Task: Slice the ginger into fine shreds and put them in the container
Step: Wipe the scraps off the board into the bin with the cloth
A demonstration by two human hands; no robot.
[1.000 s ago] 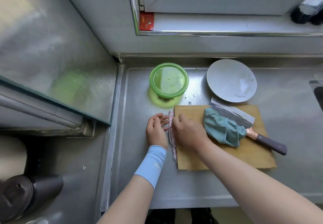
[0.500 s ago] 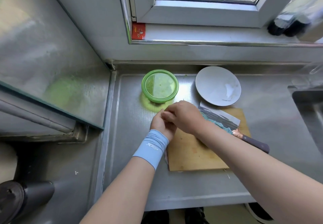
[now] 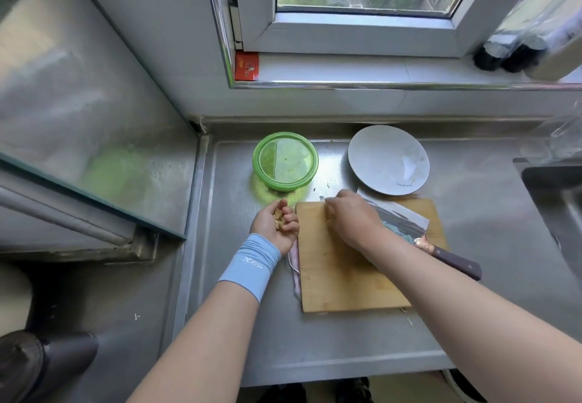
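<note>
My left hand (image 3: 275,224) is cupped palm up just left of the wooden cutting board (image 3: 343,276), its fingers curled round a small heap of ginger shreds (image 3: 279,217). My right hand (image 3: 351,218) lies back up on the board's far left corner, fingers bent down onto the wood. Its fingertips are hidden. The green translucent container (image 3: 285,160) stands just beyond my left hand, with a few bits inside. A few crumbs of ginger lie on the board.
A white plate (image 3: 389,160) sits behind the board. A cleaver (image 3: 406,218) lies across the board's far right with its dark handle (image 3: 455,262) over the edge and a teal cloth (image 3: 401,234) on the blade. The sink (image 3: 557,195) is at the right.
My hands have come apart. The left one has turned palm up with ginger shreds in it, and the right one now rests on the board's far left corner. The view has tilted up.
</note>
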